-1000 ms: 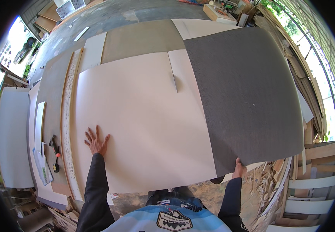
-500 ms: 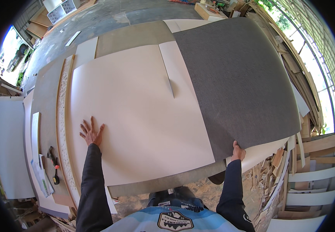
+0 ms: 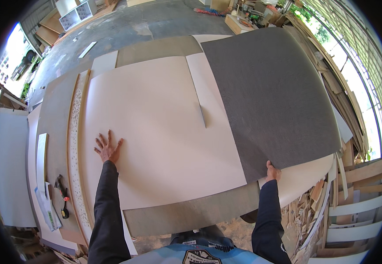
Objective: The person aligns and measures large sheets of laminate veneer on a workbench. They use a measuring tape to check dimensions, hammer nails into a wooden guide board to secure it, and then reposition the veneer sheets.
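Note:
A large pale sheet (image 3: 155, 132) lies over a grey-brown board (image 3: 191, 215). A narrow slit (image 3: 202, 116) runs into it from its far edge, with a dark sliver of edge showing at the near end. My left hand (image 3: 108, 149) lies flat on the pale sheet near its left side, fingers spread. To the right, a dark grey sheet (image 3: 270, 97) borders the pale one and bows upward at its right side. My right hand (image 3: 272, 171) grips its near edge, thumb on top, the other fingers mostly hidden.
Left of the sheet runs a long speckled strip (image 3: 75, 145). Beyond it are a tape measure (image 3: 65, 213), a red-and-black hand tool (image 3: 60, 185) and a white offcut (image 3: 42, 154). Wood scraps (image 3: 298, 189) pile at the near right; stacked boards (image 3: 345, 101) stand along the right.
The slit reaches closer to me than before. The pale sheet has shifted away from me, baring more of the board's near edge. Both hands keep their places on the sheets; the view has tilted.

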{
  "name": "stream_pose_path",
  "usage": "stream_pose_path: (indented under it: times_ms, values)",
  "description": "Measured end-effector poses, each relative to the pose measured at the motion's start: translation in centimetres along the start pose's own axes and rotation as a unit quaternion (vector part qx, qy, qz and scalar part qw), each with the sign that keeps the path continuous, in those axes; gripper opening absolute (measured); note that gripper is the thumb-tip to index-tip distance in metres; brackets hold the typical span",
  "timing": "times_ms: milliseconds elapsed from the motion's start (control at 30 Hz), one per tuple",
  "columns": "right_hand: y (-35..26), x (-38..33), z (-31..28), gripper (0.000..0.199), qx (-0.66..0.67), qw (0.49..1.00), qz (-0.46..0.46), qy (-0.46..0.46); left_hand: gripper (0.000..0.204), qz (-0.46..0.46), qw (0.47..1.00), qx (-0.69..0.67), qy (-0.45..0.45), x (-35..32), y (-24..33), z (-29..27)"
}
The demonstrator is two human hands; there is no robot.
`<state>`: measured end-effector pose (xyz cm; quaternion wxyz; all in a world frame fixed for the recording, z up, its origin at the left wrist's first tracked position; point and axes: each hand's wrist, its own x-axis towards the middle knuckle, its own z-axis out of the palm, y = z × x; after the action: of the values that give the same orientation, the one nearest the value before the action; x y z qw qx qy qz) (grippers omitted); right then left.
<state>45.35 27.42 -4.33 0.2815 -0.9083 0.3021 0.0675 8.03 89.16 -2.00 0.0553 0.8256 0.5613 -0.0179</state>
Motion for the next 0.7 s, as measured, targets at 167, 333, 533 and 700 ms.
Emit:
stream_pose_path:
  times_ms: [167, 333, 533, 700]
  values:
    - [-0.7, -0.5, 0.0, 0.079, 0.141, 0.982, 0.05, -0.115, 0.088, 0.031, 0.999, -0.006, 0.021, 0.2, -1.3, 0.6]
    - [-2.8, -4.3, -1.8, 0.078, 0.074, 0.995, 0.019, -0.059, 0.088, 0.019, 1.0, -0.005, 0.02, -4.3, -3.6, 0.3]
    - [-2.4, -2.2, -2.3, 0.078, 0.014, 0.99, 0.074, -0.121, 0.093, 0.006, 1.0, 0.009, 0.001, -9.8, -6.4, 0.2]
    - [-1.0, -0.9, -0.2, 0.076, 0.07, 0.996, -0.008, -0.053, 0.093, 0.007, 1.0, 0.008, -0.001, -8.8, -5.7, -0.1]
